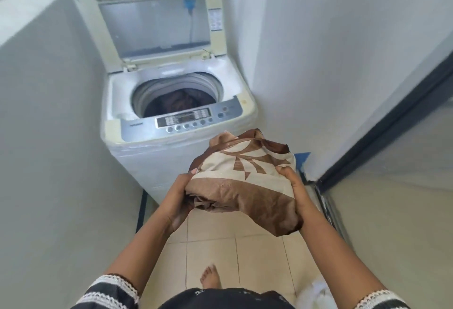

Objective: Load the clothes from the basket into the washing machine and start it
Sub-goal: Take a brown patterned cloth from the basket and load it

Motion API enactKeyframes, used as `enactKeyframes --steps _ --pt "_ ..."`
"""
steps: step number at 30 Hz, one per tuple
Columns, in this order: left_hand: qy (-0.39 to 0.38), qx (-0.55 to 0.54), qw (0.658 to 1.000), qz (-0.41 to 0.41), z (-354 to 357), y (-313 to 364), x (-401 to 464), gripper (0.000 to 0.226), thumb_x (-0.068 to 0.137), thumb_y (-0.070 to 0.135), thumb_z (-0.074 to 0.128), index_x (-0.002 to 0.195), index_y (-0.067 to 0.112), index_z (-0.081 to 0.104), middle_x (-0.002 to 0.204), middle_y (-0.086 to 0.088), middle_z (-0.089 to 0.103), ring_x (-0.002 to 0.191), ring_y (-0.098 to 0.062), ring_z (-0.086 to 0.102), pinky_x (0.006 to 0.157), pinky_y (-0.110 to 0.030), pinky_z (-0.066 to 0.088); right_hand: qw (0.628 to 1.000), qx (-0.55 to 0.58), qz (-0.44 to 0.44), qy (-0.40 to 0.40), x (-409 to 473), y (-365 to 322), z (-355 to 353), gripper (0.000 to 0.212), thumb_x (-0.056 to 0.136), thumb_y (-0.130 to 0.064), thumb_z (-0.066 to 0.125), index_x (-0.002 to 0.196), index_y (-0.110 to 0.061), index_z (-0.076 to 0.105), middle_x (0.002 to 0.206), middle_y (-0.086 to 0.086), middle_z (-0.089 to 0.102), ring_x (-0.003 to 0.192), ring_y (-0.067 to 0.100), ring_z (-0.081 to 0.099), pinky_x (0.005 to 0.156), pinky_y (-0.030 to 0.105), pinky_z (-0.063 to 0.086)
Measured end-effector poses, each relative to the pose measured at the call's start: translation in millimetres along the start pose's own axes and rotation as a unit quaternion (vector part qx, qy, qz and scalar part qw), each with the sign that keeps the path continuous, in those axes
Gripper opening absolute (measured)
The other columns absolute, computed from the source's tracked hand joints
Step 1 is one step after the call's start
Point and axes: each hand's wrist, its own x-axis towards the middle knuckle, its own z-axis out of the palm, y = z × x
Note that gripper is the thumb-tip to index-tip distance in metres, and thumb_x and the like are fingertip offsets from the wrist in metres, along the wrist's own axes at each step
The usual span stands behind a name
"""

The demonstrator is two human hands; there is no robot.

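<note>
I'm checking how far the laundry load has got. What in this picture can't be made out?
Head view:
- Basket: not in view.
- Drum: its depth is shadowed and the control panel hides the near side, so the fill is unclear.
- Panel labels and display: blurred, too small.
- Left hand and right hand fingers: mostly covered by the brown-and-cream cloth.

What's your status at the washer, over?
Both hands, left hand and right hand, grip brown patterned cloth bundle. Washing machine lid up, dark clothes already in drum. Path clear.

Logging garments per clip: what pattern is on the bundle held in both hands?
Cream cloth bundle with brown geometric shapes and broad brown bands; head view.
</note>
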Motion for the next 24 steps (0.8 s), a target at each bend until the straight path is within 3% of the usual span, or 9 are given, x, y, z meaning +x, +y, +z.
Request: enactKeyframes --steps 3,6,11,13,16,18,21,24 --pt "0.004 0.010 0.999 0.038 -21.4 30.4 20.6 0.044 0.096 0.038 0.056 0.125 0.005 0.061 0.118 -0.017 0.068 0.101 -0.026 0.066 0.079 -0.039 0.055 1.000 -0.005 -0.015 0.002 30.2 -17.3 41.7 0.019 0.098 -0.033 0.051 0.094 -0.018 0.062 0.069 0.002 0.073 0.059 0.014 0.071 0.050 0.024 0.056" --pt "0.028 -0.012 0.998 0.059 -39.2 56.2 39.1 0.069 0.088 0.046 0.067 0.135 0.000 0.048 0.131 -0.025 0.059 0.108 -0.033 0.062 0.079 -0.042 0.054 1.000 0.000 -0.019 -0.008 59.4 -35.2 78.3 0.021 0.091 -0.039 0.057 0.097 -0.019 0.063 0.081 0.004 0.072 0.071 0.019 0.070 0.055 0.027 0.057" --pt "0.067 -0.063 0.993 0.079 -58.4 86.5 74.4 0.075 0.083 0.044 0.070 0.136 -0.001 0.043 0.123 -0.018 0.065 0.106 -0.026 0.065 0.093 -0.051 0.051 0.999 -0.012 -0.003 -0.042 111.2 -60.5 127.1 0.038 0.077 -0.043 0.066 0.107 -0.020 0.068 0.098 0.006 0.075 0.084 0.022 0.073 0.078 0.038 0.057" --pt "0.091 -0.075 0.989 0.088 -67.9 101.8 93.6 0.078 0.076 0.047 0.076 0.133 0.003 0.046 0.120 -0.017 0.063 0.103 -0.024 0.064 0.090 -0.051 0.052 0.998 -0.019 0.005 -0.064 132.9 -73.1 147.9 0.041 0.071 -0.042 0.068 0.106 -0.020 0.069 0.096 0.006 0.076 0.080 0.021 0.074 0.076 0.036 0.058" --pt "0.117 -0.088 0.984 0.103 -77.7 126.7 125.1 0.066 0.078 0.043 0.075 0.125 0.007 0.045 0.111 -0.009 0.065 0.097 -0.022 0.066 0.078 -0.048 0.054 0.997 -0.035 0.008 -0.070 174.6 -91.2 174.0 0.040 0.074 -0.039 0.068 0.108 -0.019 0.069 0.087 0.003 0.077 0.073 0.017 0.074 0.065 0.029 0.060" --pt "0.137 -0.105 0.979 0.113 -79.0 147.1 147.9 0.053 0.082 0.039 0.072 0.122 0.018 0.044 0.106 -0.002 0.069 0.092 -0.018 0.069 0.077 -0.048 0.056 0.996 -0.045 0.027 -0.073 207.0 -104.5 192.6 0.044 0.073 -0.039 0.069 0.111 -0.017 0.071 0.095 0.006 0.076 0.079 0.021 0.074 0.071 0.030 0.058" --pt "0.146 -0.110 0.977 0.106 -79.3 175.2 182.6 0.045 0.093 0.033 0.064 0.131 0.022 0.043 0.117 -0.003 0.065 0.101 -0.022 0.067 0.078 -0.051 0.058 0.993 -0.063 0.055 -0.078 254.6 -122.5 214.8 0.049 0.075 -0.039 0.069 0.116 -0.014 0.070 0.104 0.010 0.073 0.090 0.026 0.071 0.080 0.034 0.055" --pt "0.154 -0.110 0.977 0.096 -83.4 199.7 226.2 0.036 0.097 0.027 0.059 0.131 0.023 0.047 0.121 -0.005 0.064 0.103 -0.024 0.064 0.070 -0.042 0.057 0.988 -0.101 0.082 -0.077 309.1 -140.7 230.9 0.040 0.077 -0.038 0.071 0.109 -0.014 0.073 0.099 0.011 0.074 0.088 0.027 0.070 0.079 0.035 0.055"
